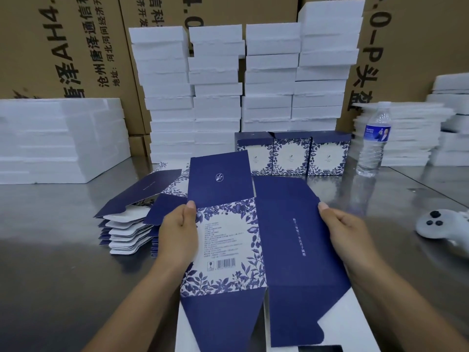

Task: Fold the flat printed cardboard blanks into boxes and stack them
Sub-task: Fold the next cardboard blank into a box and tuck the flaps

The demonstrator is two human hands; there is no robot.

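A flat blue-and-white printed blank (241,240) is held above the steel table (50,250), its left edge pinched by the left hand (177,232) with the thumb laid on the printed face, and its right edge gripped likewise by the right hand (345,232). A pile of flat blanks (127,224) is seen just left of it, and three folded boxes (291,153) are lined up side by side behind it, before stacks of white foam blocks (228,85). A water bottle (373,141) is stood upright beside the boxes, and a white controller (441,224) is laid near the right hand
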